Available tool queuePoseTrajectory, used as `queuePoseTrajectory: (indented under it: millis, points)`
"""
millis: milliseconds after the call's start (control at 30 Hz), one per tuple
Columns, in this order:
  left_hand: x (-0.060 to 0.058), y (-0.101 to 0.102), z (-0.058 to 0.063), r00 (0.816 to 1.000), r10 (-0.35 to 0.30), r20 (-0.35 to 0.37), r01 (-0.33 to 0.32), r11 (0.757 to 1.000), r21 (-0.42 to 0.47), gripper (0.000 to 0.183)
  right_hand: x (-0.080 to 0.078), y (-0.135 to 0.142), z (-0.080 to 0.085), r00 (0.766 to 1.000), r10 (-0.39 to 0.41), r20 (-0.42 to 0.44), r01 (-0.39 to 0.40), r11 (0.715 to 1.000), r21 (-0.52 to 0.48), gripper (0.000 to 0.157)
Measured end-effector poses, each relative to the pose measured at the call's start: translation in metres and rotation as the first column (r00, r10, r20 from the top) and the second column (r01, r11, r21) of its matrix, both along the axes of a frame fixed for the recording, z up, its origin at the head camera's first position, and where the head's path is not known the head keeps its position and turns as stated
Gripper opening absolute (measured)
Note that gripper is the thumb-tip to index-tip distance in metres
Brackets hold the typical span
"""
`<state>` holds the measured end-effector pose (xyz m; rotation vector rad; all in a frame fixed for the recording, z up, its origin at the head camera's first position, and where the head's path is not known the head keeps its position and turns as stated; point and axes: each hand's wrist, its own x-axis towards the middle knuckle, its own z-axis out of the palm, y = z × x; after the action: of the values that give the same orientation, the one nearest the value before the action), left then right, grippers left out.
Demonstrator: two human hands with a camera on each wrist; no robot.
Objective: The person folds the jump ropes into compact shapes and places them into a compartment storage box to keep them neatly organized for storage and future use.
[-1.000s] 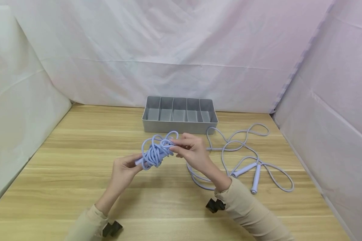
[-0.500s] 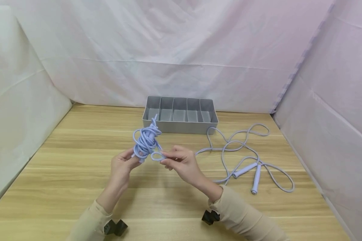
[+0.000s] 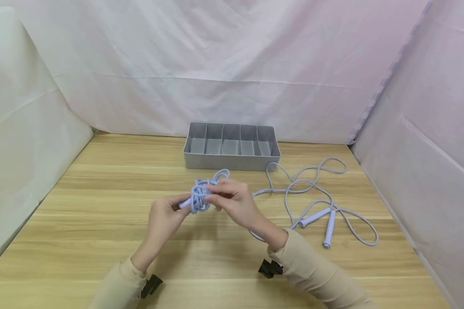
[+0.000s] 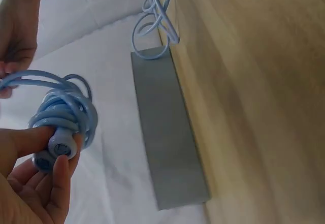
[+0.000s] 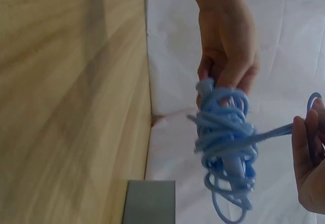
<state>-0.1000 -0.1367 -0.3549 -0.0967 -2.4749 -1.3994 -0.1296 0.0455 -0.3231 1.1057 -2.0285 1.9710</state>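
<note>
A light blue jump rope [image 3: 199, 201] is held above the table, its cord wound in many turns around its two handles. My left hand [image 3: 165, 219] grips the handles by their ends; both handle ends [image 4: 63, 144] show side by side in the left wrist view. My right hand [image 3: 235, 202] pinches a doubled strand of the cord. In the right wrist view this strand [image 5: 274, 131] runs taut from the bundle to the right fingers [image 5: 300, 145]. A free loop [image 3: 222, 173] sticks out at the bundle's far end.
A second jump rope lies loosely spread on the right of the table, its two handles [image 3: 329, 229] close together. One cord loop touches the front of a grey five-slot organizer box [image 3: 232, 162] at the back. White cloth [image 3: 232, 103] hangs behind and at both sides.
The bundle has swung from nearly upright to leaning right and sits lower. My right hand has moved from pulling a loop below right of the bundle to close against its right side.
</note>
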Motion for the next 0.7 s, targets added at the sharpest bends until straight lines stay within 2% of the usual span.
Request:
queuePoseTrajectory:
  millis: [100,200,367,433,533,600,700]
  points:
    - [0.004,0.000,0.007,0.998,-0.024,-0.057,0.014,0.987,-0.161,0.018,-0.005,0.006,0.004,0.997,-0.072,0.031,0.071,0.997,0.019,0.020]
    - [0.007,-0.002,0.013,0.994,-0.064,-0.085,0.037,0.956,-0.290,0.019,-0.008,0.010,0.006,0.990,-0.113,0.080,0.109,0.993,0.046,0.019]
    - [0.008,-0.009,0.022,0.972,-0.216,-0.089,0.164,0.901,-0.401,0.019,-0.011,0.014,0.005,0.967,-0.149,0.207,0.130,0.986,0.103,0.020]
    - [0.007,-0.013,0.023,0.955,-0.272,-0.119,0.202,0.889,-0.411,0.019,-0.013,0.015,0.004,0.945,-0.175,0.277,0.150,0.983,0.108,0.021]
    - [0.006,-0.018,0.024,0.920,-0.335,-0.203,0.220,0.870,-0.441,0.021,-0.013,0.017,0.004,0.911,-0.222,0.347,0.189,0.974,0.127,0.023]
    - [0.004,-0.020,0.022,0.886,-0.378,-0.269,0.226,0.857,-0.463,0.023,-0.013,0.018,0.004,0.902,-0.241,0.359,0.200,0.969,0.148,0.026]
    - [0.003,-0.021,0.020,0.825,-0.431,-0.366,0.212,0.836,-0.507,0.025,-0.013,0.020,0.005,0.897,-0.244,0.369,0.192,0.966,0.172,0.031]
